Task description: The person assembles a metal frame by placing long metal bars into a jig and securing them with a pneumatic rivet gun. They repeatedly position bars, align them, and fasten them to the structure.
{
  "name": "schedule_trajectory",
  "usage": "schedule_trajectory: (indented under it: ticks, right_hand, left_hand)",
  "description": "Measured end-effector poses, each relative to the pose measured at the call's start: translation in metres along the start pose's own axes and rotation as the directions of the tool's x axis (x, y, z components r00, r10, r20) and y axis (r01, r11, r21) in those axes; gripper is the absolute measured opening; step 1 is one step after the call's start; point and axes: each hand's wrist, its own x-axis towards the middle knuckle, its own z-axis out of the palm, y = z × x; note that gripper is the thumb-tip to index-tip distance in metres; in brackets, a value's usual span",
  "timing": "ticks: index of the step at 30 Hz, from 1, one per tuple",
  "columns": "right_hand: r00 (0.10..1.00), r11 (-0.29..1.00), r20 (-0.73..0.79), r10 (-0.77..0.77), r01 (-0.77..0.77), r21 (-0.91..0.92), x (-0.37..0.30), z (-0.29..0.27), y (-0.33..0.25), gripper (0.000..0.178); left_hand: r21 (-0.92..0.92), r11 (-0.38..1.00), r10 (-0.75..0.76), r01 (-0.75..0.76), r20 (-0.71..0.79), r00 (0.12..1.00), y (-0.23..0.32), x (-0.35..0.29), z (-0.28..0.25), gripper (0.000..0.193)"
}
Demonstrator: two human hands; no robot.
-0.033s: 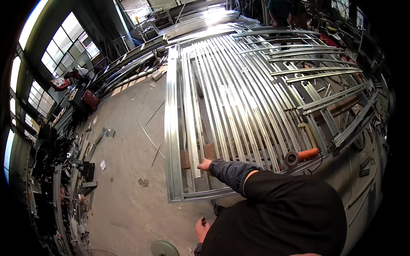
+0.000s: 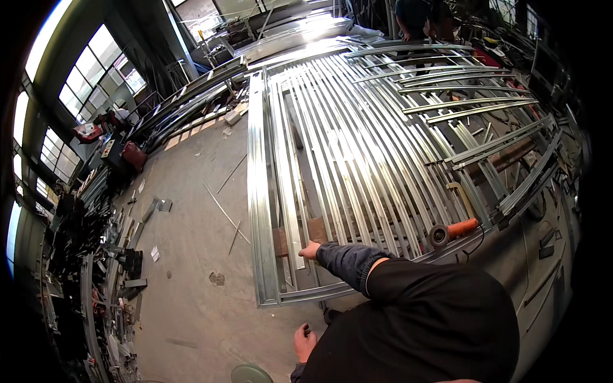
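Observation:
My right hand (image 2: 310, 249) reaches over the near left part of a large metal frame (image 2: 267, 274). Its fingers are closed at the near end of a long, flat metal strip (image 2: 290, 210). This strip lies lengthwise just inside the frame's left side, over a brown plate (image 2: 317, 230). Low in the picture, my left hand (image 2: 304, 343) hangs beside my body with its fingers curled. Something small and dark shows at those fingers, too small to name. Many parallel metal bars (image 2: 357, 159) fill the frame to the right of the strip.
An orange angle grinder (image 2: 454, 233) rests at the frame's near right edge, its cord trailing down. Loose metal profiles (image 2: 485, 102) lie across the right side. Thin rods (image 2: 220, 203) and scraps are on the floor at left. Another person (image 2: 412, 19) stands at the far right.
The whole view has shifted slightly. My right hand remains at the strip's end, and my left hand still hangs low.

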Motion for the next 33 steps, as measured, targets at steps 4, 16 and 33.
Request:
schedule_trajectory:
  ticks: [4,16,33]
  right_hand:
    - [0.987,0.988,-0.059,0.150,-0.148,0.048,-0.017,0.055,-0.002,0.102]
    - [0.935,0.907,0.327,0.138,0.013,-0.421,-0.076,0.084,0.027,0.093]
    - [0.931,0.878,0.361,0.054,0.128,-0.462,-0.080,0.082,0.062,0.065]
  left_hand:
    - [0.044,0.978,0.199,-0.205,0.114,0.973,0.016,0.074,-0.060,0.045]
    - [0.116,0.846,0.438,-0.520,0.404,0.803,0.008,0.180,-0.047,0.062]
    - [0.257,0.663,0.446,-0.703,0.618,0.647,-0.028,0.180,-0.033,0.084]
